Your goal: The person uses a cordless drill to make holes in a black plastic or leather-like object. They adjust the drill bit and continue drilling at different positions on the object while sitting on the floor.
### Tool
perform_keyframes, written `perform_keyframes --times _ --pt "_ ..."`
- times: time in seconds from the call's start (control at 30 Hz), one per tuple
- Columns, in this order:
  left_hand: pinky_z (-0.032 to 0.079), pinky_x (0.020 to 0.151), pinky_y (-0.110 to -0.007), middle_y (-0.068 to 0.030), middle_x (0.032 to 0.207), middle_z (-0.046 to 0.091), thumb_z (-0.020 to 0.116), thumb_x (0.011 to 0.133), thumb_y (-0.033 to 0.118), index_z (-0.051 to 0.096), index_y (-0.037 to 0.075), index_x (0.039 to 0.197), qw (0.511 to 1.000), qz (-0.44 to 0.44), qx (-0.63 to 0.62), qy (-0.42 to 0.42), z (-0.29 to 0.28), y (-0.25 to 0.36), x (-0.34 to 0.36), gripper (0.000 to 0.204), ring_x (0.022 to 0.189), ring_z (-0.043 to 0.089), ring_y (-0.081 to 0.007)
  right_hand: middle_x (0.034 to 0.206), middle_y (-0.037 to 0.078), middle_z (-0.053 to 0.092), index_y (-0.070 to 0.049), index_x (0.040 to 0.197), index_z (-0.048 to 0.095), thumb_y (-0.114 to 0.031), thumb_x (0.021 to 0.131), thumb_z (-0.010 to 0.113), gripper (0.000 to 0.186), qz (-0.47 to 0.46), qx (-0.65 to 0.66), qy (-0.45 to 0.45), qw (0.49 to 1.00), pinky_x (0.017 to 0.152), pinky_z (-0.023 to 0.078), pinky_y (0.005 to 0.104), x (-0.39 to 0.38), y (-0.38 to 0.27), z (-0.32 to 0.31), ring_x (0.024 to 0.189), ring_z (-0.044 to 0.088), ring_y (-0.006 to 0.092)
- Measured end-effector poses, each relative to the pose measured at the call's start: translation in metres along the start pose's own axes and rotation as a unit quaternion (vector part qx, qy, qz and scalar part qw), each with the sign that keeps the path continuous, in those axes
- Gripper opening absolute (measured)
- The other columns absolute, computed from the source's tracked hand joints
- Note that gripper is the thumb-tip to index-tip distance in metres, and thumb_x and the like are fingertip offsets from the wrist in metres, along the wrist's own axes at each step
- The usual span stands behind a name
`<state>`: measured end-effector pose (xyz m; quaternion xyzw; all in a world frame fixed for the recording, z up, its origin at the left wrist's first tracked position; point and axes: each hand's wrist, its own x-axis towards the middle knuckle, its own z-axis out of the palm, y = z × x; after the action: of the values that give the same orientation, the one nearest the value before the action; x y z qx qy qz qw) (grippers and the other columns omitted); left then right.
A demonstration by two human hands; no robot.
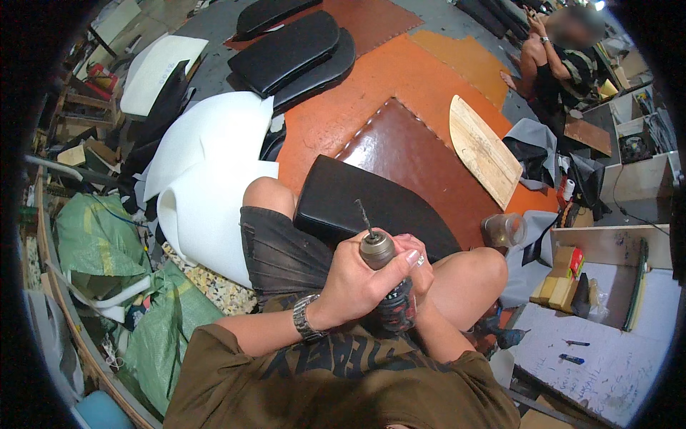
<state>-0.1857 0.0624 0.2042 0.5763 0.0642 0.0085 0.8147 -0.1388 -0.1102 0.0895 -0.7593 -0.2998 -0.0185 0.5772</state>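
Note:
A cordless drill [396, 311] stands close to my body, its grey chuck [377, 249] and dark spiral bit [363, 214] pointing up and away from me. Round the chuck my left hand [350, 282], with a metal watch at its wrist, is closed. My right hand [423, 275], a ring on one finger, grips the chuck from the other side, partly hidden behind it. The drill's handle is out of sight below. Just beyond my hands, a black padded panel [364, 196] with a rounded edge lies across my lap.
Several black padded panels [286, 53] lie stacked at the far left. White foam sheets [207, 150] rest beside my left knee. A bare wooden panel [482, 146] and a clear jar [504, 230] are to the right. Another person [561, 64] sits far right.

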Motion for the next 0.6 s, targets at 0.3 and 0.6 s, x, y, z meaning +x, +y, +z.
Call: perform_keyframes --times 0.3,0.6 --pt "0.06 0.098 -0.042 -0.0228 0.121 0.071 0.036 0.117 0.044 0.056 -0.002 0.133 0.977 0.036 -0.207 -0.028 -0.014 -0.001 0.01 0.052 0.11 0.074 -0.0296 0.105 0.019 0.075 0.005 0.101 0.071 -0.004 0.097 0.063 0.013 0.204 0.172 -0.044 0.963 0.096 0.053 0.0511 -0.022 0.02 0.003 0.099 0.071 0.0361" --pt "0.061 0.091 -0.038 -0.0195 0.107 0.075 0.039 0.118 0.035 0.055 0.0 0.132 0.978 0.06 -0.199 -0.026 -0.017 -0.005 0.01 0.04 0.098 0.075 -0.0246 0.097 0.018 0.07 0.004 0.098 0.068 0.001 0.09 0.065 0.008 0.057 0.076 -0.025 0.995 0.092 0.054 0.0521 -0.017 0.022 0.008 0.092 0.07 0.0353"
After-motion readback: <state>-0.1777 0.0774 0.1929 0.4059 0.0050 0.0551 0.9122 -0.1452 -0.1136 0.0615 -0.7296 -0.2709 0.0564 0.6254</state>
